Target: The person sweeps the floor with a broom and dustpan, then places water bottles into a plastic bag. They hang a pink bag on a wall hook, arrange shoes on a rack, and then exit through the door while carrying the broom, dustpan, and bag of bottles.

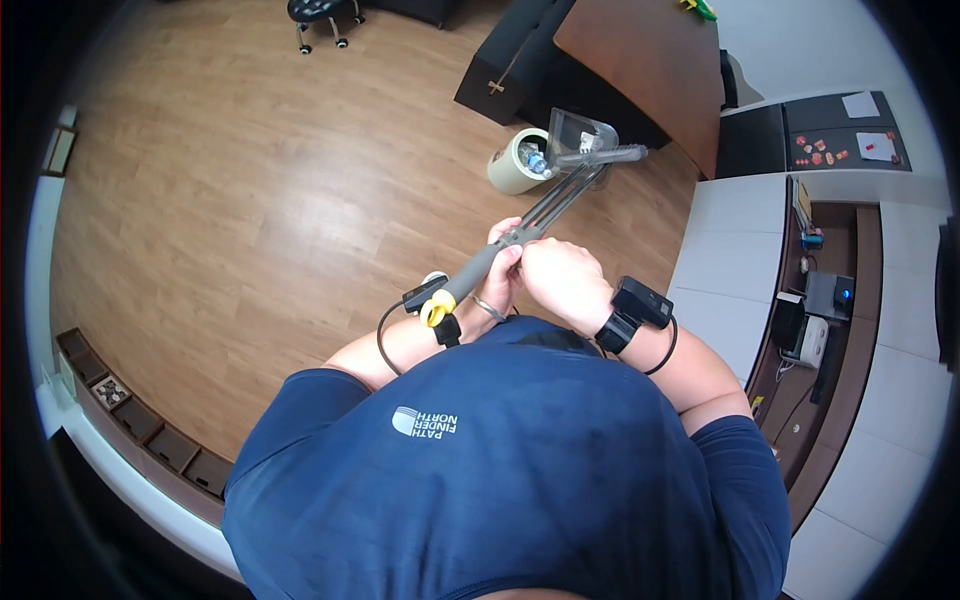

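Observation:
My left hand (503,272) is closed around the grey handle (478,268) of a long-handled broom and dustpan set, which ends in a yellow ring near my wrist. Thin rods run away from me toward the floor, to a grey broom head (628,153) lying across a clear dustpan (565,125). Something small and white shows in the pan. Pressed up beside the handle, my right hand (563,272) is curled shut with its back toward me; what its fingers grip is hidden. Both wrists wear black strapped devices with cables.
A cream bin (511,180) holding plastic bottles stands beside the dustpan. Beyond are a dark cabinet (492,85) and a brown table (640,50). White cabinets (728,260) and a shelf with devices line the right; a wheeled stool (318,12) stands far off on the wood floor.

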